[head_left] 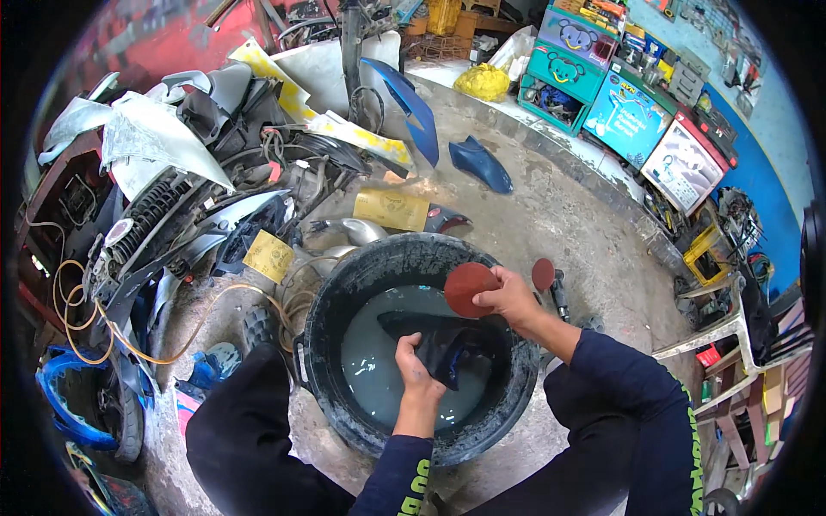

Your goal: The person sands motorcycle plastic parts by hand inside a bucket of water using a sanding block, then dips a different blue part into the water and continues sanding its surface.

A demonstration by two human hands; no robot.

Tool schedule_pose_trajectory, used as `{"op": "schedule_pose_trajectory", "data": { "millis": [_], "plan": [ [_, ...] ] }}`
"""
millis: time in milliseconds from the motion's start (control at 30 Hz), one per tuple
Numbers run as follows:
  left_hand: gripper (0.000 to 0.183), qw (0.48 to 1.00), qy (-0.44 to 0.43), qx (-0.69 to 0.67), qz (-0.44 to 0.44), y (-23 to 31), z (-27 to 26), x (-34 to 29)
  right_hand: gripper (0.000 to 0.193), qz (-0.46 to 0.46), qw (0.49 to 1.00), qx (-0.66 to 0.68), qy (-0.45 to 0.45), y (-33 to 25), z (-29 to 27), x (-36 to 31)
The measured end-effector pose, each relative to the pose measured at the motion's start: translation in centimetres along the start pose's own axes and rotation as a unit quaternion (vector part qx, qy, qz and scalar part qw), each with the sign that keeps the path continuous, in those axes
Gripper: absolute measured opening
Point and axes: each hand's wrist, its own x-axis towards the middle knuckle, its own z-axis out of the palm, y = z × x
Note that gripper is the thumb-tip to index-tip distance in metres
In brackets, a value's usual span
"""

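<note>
My left hand [416, 371] grips a dark curved plastic panel [452, 342] over the wide black tub [323, 301]. Its thumb lies on top of the panel and the fingers are hidden beneath. Between the thumb and fingers of my right hand [514, 301] is a round red-brown sanding disc [469, 289], held just above the panel's far side. Cloudy grey water [366, 370] lies in the tub under the panel. Beyond my right wrist, a smaller red-brown disc [543, 273] sits by a dark tool [560, 297] on the floor.
Vehicle panels and parts [155, 142] are heaped at the left, with a coiled tan hose [206, 335] beside them. Yellow sandpaper sheets [391, 209] lie behind the tub. A blue panel [480, 163] rests farther back. Drawers [564, 69] and a white-framed stand [731, 331] line the right.
</note>
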Motion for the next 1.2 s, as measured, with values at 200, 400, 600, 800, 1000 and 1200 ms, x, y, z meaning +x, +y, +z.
{"op": "schedule_pose_trajectory", "data": {
  "millis": [200, 400, 600, 800, 1000, 1200],
  "plan": [
    [0.044, 1.000, 0.031, 0.003, -0.003, 0.1, 0.3, 0.3, 0.050, -0.248, 0.895, -0.347, -0.134, 0.4, 2.2, -1.8],
    [0.043, 0.999, -0.015, -0.023, -0.019, 0.0, -1.7, 1.5, 0.051, -0.310, 0.806, -0.456, -0.215, 0.5, 3.0, -3.4],
    [0.043, 0.999, 0.031, 0.007, -0.019, -0.2, -1.2, 0.3, 0.046, -0.280, 0.836, -0.419, -0.218, 2.6, 1.6, -2.0],
    [0.041, 1.000, 0.013, -0.018, -0.008, 1.6, -1.2, 0.0, 0.043, -0.354, 0.809, -0.413, -0.224, 1.6, 3.6, -2.1],
    [0.043, 0.999, 0.017, -0.037, -0.010, 1.1, -2.2, 0.2, 0.044, -0.372, 0.788, -0.415, -0.263, 0.9, 4.6, -3.5],
    [0.047, 0.998, -0.008, -0.012, -0.057, 0.5, -1.9, 0.7, 0.045, -0.232, 0.848, -0.425, -0.217, 1.1, 3.4, -2.7]
  ]
}}
